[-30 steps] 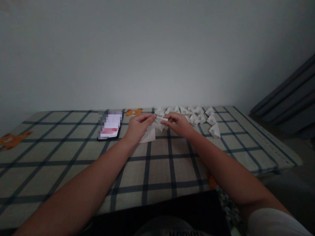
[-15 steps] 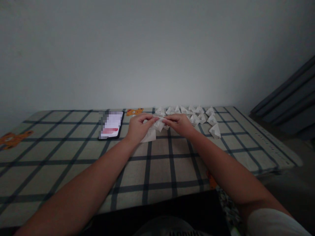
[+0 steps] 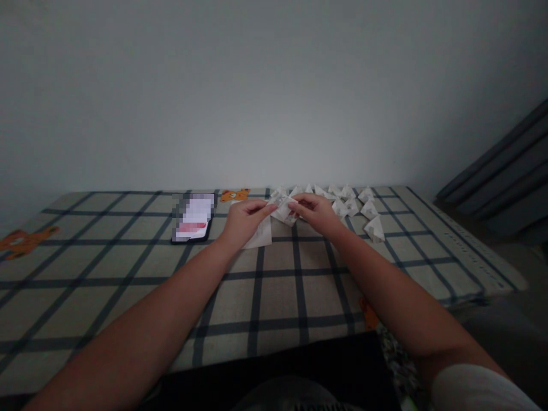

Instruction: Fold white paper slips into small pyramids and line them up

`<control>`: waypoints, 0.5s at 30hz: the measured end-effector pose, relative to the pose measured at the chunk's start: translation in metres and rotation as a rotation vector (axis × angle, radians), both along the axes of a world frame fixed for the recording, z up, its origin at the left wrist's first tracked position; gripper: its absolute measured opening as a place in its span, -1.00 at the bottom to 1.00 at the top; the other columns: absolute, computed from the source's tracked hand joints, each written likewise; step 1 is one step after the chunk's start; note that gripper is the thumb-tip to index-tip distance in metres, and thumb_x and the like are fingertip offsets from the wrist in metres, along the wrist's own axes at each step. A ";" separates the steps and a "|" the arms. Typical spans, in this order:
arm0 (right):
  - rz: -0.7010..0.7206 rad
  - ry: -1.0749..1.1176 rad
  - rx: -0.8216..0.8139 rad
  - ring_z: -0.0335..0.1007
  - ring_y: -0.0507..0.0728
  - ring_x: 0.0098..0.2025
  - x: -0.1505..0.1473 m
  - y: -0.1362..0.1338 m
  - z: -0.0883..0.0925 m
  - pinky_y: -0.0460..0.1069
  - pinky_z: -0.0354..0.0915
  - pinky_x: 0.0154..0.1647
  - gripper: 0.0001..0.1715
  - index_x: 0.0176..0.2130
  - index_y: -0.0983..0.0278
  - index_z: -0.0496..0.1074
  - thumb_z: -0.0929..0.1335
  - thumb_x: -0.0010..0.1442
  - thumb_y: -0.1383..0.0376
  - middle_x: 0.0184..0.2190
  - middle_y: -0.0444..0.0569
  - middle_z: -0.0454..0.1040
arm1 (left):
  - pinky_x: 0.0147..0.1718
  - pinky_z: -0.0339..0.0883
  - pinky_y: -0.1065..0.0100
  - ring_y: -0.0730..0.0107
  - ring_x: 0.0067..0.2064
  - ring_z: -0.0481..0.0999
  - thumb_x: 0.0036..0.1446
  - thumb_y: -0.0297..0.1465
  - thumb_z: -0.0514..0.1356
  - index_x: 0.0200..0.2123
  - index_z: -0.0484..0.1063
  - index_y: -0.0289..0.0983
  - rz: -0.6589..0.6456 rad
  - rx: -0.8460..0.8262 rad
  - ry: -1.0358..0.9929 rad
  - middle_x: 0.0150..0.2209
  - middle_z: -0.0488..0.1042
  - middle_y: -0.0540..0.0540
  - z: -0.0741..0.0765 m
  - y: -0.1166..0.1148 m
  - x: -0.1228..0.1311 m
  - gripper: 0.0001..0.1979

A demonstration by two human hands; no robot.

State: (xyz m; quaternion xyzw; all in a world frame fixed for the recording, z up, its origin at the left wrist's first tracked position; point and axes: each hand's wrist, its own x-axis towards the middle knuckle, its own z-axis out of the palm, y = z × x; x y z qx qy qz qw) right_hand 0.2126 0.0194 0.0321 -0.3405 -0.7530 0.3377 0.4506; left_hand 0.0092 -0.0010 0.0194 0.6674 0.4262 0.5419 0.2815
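Observation:
A folded piece of white paper (image 3: 283, 212) with faint print is held up between my two hands, above the table. My left hand (image 3: 246, 220) pinches its left corner between thumb and fingers. On the other side, my right hand (image 3: 315, 212) grips the right edge the same way. Under and beside my left hand lies a flat white paper sheet (image 3: 261, 233), partly covered by that hand. Several small folded white paper shapes (image 3: 374, 228) stand behind and to the right of my right hand.
A checked cloth (image 3: 278, 297) with bear prints covers the table. To the left lies a phone (image 3: 194, 218), its screen lit and blurred. A pale wall (image 3: 274, 91) rises behind the table, and a grey curtain (image 3: 505, 160) hangs at the right.
The folded paper has turned, so a flat, diamond-like face now shows between my hands. My right hand has shifted slightly to the right, its fingers re-placed on the paper.

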 end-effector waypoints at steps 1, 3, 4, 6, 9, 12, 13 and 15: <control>0.028 0.006 -0.018 0.42 0.01 -0.38 0.000 0.000 0.000 -0.10 0.33 -0.36 -0.62 -0.21 0.32 0.49 0.41 0.08 0.08 -0.36 -0.04 0.53 | -0.31 0.31 0.33 0.36 -0.34 0.50 0.01 -0.19 0.30 -0.39 0.60 -0.22 0.011 0.014 0.011 -0.39 0.57 -0.04 0.001 -0.001 0.000 -0.78; 0.049 -0.017 -0.028 0.41 0.02 -0.37 0.000 0.001 -0.001 -0.09 0.32 -0.35 -0.60 -0.22 0.33 0.49 0.45 0.02 0.10 -0.34 -0.04 0.53 | -0.35 0.29 0.35 0.38 -0.37 0.48 0.00 -0.20 0.31 -0.42 0.59 -0.22 0.031 0.037 0.031 -0.42 0.56 -0.02 0.002 -0.002 0.000 -0.79; 0.041 -0.037 -0.028 0.40 0.02 -0.38 0.000 0.001 -0.001 -0.10 0.30 -0.36 -0.61 -0.25 0.33 0.50 0.45 0.01 0.10 -0.37 -0.05 0.52 | -0.36 0.29 0.36 0.39 -0.38 0.48 0.00 -0.20 0.31 -0.43 0.59 -0.22 0.040 0.044 0.041 -0.44 0.56 -0.02 0.002 -0.002 0.001 -0.79; 0.019 -0.069 -0.038 0.36 0.01 -0.43 0.001 0.001 -0.001 -0.10 0.25 -0.42 -0.63 -0.32 0.34 0.50 0.44 0.02 0.08 -0.44 -0.07 0.50 | -0.36 0.28 0.36 0.39 -0.38 0.48 0.00 -0.20 0.31 -0.43 0.59 -0.23 0.038 0.042 0.048 -0.44 0.56 -0.02 0.003 -0.003 0.001 -0.79; -0.001 -0.069 -0.038 0.31 0.00 -0.47 0.002 0.003 -0.003 -0.10 0.21 -0.46 -0.62 -0.33 0.32 0.50 0.42 0.04 0.04 -0.48 -0.08 0.47 | -0.33 0.30 0.36 0.37 -0.34 0.49 -0.04 -0.20 0.33 -0.33 0.59 -0.25 -0.029 -0.011 0.002 -0.37 0.58 -0.05 0.001 -0.002 0.002 -0.74; 0.021 -0.058 -0.009 0.33 0.01 -0.43 0.003 0.003 -0.003 -0.10 0.24 -0.42 -0.62 -0.30 0.31 0.49 0.41 0.06 0.05 -0.42 -0.07 0.48 | -0.41 0.28 0.38 0.39 -0.40 0.47 -0.04 -0.18 0.32 -0.34 0.57 -0.28 -0.058 -0.083 -0.005 -0.43 0.55 -0.04 -0.001 0.001 0.001 -0.71; 0.038 -0.066 0.007 0.34 0.02 -0.41 0.003 0.003 -0.003 -0.10 0.24 -0.40 -0.63 -0.28 0.30 0.49 0.41 0.06 0.06 -0.40 -0.06 0.49 | -0.44 0.26 0.39 0.40 -0.42 0.45 -0.03 -0.17 0.32 -0.36 0.57 -0.29 -0.060 -0.102 -0.010 -0.45 0.53 -0.03 -0.002 0.001 0.002 -0.71; 0.054 -0.116 0.050 0.35 0.02 -0.40 0.002 0.002 -0.002 -0.10 0.24 -0.38 -0.67 -0.26 0.30 0.49 0.42 0.06 0.10 -0.36 -0.06 0.50 | -0.45 0.26 0.40 0.41 -0.41 0.45 -0.03 -0.17 0.31 -0.37 0.55 -0.29 -0.082 -0.137 -0.047 -0.44 0.53 -0.04 -0.004 0.003 0.003 -0.71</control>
